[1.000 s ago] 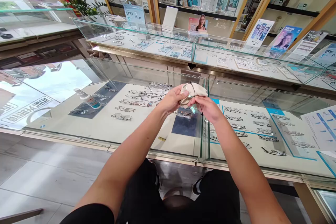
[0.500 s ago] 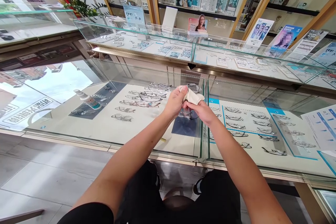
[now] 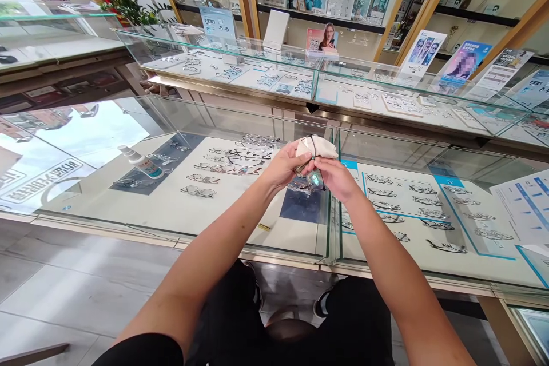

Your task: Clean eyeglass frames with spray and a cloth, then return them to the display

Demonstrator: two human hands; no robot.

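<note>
Over the glass counter, my left hand [image 3: 288, 164] is closed on a pale cloth [image 3: 319, 147] and on part of a pair of glasses [image 3: 315, 178]. A thin dark piece of the frame crosses the cloth, and one lens with a greenish shine hangs below the fingers. My right hand [image 3: 337, 177] pinches the glasses and the lower edge of the cloth from the right. Both hands touch or nearly touch at the middle. Part of the frame is hidden by the fingers and cloth.
A white spray bottle [image 3: 143, 163] stands on the glass counter [image 3: 240, 223] at the left. Rows of glasses [image 3: 244, 157] lie under the glass. Printed sheets [image 3: 525, 200] are at the right. A second display case [image 3: 315, 88] with standing cards runs behind.
The cloth has opened out and turned upward between my hands. The dark frame part and a shining lens now show more clearly. My right hand has shifted slightly right.
</note>
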